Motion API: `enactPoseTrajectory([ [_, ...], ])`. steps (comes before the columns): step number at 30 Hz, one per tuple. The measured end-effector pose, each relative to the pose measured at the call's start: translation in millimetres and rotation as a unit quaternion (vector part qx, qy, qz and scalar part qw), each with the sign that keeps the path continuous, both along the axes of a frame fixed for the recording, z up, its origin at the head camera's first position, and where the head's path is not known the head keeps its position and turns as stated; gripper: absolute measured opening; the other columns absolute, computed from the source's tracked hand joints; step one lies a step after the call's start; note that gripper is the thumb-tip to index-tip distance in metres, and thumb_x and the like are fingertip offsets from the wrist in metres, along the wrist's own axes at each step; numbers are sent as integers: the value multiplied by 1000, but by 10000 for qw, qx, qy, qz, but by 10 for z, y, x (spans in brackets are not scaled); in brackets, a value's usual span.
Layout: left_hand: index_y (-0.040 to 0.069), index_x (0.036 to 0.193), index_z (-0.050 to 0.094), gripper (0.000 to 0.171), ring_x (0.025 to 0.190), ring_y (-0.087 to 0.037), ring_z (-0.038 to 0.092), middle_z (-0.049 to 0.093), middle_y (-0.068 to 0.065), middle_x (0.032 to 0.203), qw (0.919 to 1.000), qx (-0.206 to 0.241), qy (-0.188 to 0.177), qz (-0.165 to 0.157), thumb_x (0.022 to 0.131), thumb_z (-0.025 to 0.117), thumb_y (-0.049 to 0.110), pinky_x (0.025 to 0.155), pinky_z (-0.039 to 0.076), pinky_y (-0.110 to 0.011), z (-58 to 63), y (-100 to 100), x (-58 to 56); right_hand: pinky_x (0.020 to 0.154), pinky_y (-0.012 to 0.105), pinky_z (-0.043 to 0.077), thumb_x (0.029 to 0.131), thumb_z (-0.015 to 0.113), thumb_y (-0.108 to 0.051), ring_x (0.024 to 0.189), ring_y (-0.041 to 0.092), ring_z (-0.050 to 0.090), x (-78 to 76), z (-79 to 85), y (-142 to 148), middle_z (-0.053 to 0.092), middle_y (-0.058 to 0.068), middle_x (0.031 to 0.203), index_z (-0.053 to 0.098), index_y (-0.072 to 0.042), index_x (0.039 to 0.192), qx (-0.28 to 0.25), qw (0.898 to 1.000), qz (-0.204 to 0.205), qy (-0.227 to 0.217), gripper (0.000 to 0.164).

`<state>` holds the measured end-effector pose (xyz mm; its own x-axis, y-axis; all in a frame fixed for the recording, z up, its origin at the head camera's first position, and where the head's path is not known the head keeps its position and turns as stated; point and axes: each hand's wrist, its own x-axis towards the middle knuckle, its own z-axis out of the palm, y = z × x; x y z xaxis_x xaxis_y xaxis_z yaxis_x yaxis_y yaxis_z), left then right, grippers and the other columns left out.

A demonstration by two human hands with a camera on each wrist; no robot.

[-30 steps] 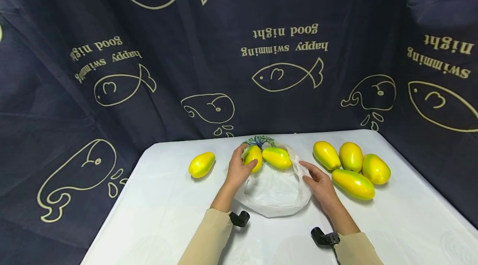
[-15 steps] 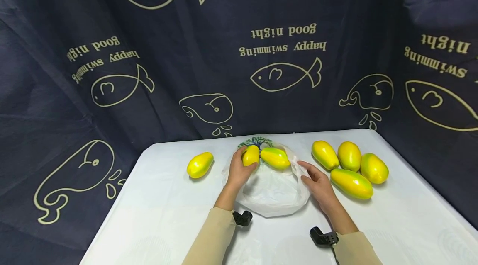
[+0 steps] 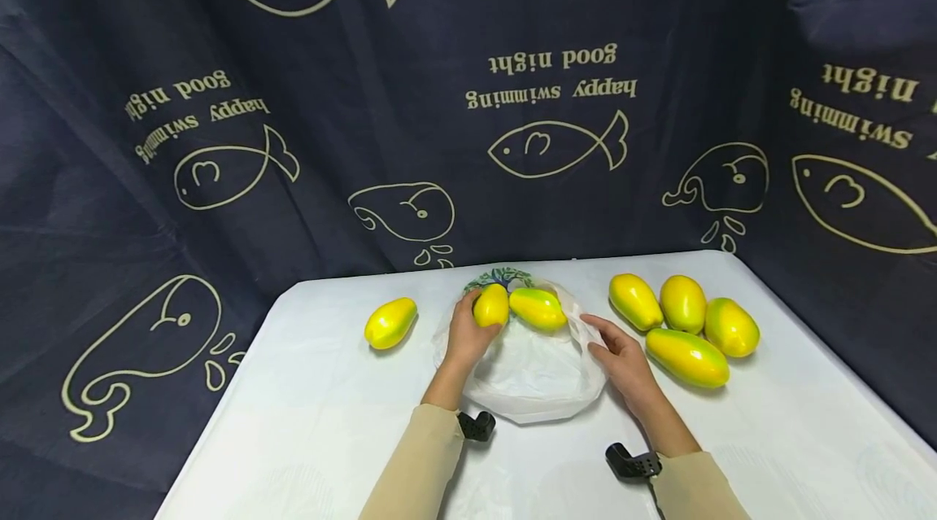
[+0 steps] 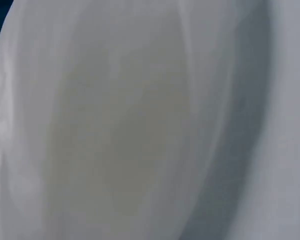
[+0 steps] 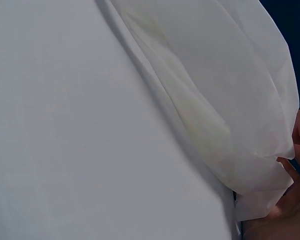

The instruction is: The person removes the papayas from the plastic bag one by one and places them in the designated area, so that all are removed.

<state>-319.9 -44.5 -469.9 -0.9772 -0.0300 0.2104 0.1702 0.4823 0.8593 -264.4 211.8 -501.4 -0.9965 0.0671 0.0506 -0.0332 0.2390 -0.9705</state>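
Note:
A thin white plastic bag (image 3: 533, 404) lies with its mouth spread open, a tree print at its far end. My left hand (image 3: 468, 338) reaches into the mouth and grips a yellow-green papaya (image 3: 492, 304) between thumb and fingers. Just right of it, a second papaya (image 3: 538, 309) lies within the bag, apart from my hands. On the right side, my right hand (image 3: 621, 359) pinches the bag's rim. The right wrist view shows the bag's side (image 5: 245, 85) bunched at that hand (image 5: 277, 220). Bag film (image 4: 130, 130) fills most of the left wrist view, blurred.
One papaya (image 3: 391, 323) sits alone left of the bag. Several more papayas (image 3: 686, 358) are grouped to the right, near my right hand. All rest on a white-covered table (image 3: 307, 390), backed by a dark curtain (image 3: 468, 219) with fish drawings.
My left hand has pushed slightly deeper into the bag, and the papaya in its grip has turned a little. The right hand keeps its place on the rim. The whole view has shifted slightly.

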Motion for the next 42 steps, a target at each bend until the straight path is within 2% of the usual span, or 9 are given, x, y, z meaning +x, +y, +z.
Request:
enactPoseTrajectory([
  [10,2,140,52,67,131,-41,52,55,-23,139,10000,3,-2,98,78,79,1,112,41,-53,1,-16,-4,125,49,18,99,51,-5,155,28,22,2,-4,-12,38,9,161,50,-13,146,23,10000,-42,-74,48],
  [17,3,142,51,67,132,-39,52,54,-21,142,9998,165,-106,11,80,78,4,111,43,-52,-11,-74,-14,125,48,20,99,51,-5,155,27,22,-10,-8,-22,37,8,161,50,-14,146,30,9999,-26,-131,48],
  [23,4,143,50,68,134,-38,51,52,-20,145,9996,264,-20,-84,81,77,7,112,43,-51,67,-109,20,125,50,17,100,51,-6,155,29,22,-14,-1,-18,37,9,161,50,-14,146,130,9999,-13,-86,47],
  [27,3,145,48,68,138,-36,48,50,-19,148,9985,486,111,-222,83,76,7,113,43,-49,138,-136,45,125,51,17,100,51,-6,154,30,23,-1,-2,-16,38,10,161,50,-13,146,165,9999,-21,-44,47],
  [33,2,144,48,66,137,-38,48,51,-20,146,9963,717,375,-299,84,74,7,108,48,-49,250,-210,91,125,52,17,99,51,-5,154,31,24,7,9,-27,39,11,160,51,-12,145,184,9998,13,2,47],
  [39,9,146,49,66,141,-35,46,51,-14,149,9952,922,139,-307,85,75,13,116,38,-51,356,-356,143,125,52,17,99,51,-4,154,31,23,18,13,-28,39,11,160,51,-12,145,183,9998,14,9,47],
  [42,8,146,48,67,140,-34,46,52,-13,149,9943,1002,180,-312,85,76,13,118,35,-50,384,-437,158,125,51,18,99,51,-4,154,30,23,14,3,-28,39,10,160,50,-12,146,146,9999,31,6,48],
])
